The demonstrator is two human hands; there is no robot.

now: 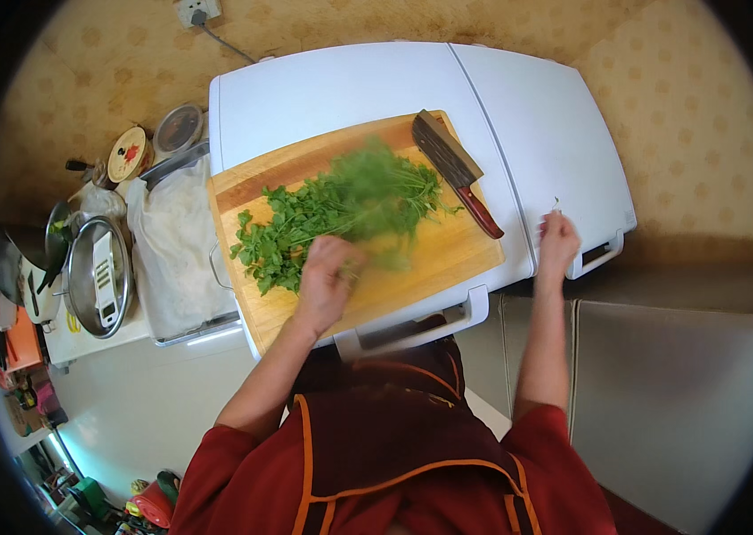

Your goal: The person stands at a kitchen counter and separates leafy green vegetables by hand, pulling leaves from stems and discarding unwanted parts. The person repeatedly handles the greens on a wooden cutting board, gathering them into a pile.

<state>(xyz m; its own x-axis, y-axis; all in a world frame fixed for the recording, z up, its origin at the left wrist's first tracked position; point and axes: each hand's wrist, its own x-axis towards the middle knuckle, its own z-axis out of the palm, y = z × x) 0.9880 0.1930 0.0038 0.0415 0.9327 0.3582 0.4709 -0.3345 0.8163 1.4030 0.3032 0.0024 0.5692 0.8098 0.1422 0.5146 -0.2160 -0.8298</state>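
Observation:
On a wooden cutting board [436,261] lies a pile of leafy green herbs [283,207], probably cilantro, with the stems towards the right. My left hand [328,277] is over the board's near side, its fingers closed on a sprig of herb [376,187] that is blurred by motion. To the right of the board, above the white chest freezer's lid, my right hand [558,244] pinches a small bit of herb [556,202]. A cleaver [447,150] with a dark red handle rests on the board's right side, blade pointing away from me.
The board stands on the white freezer [323,80], which has handles at its front. To the left are a metal tray [169,261] covered with pale cloth, a steel bowl [126,267] with a white device in it, and lidded containers [178,129]. A plugged cable [223,41] runs behind.

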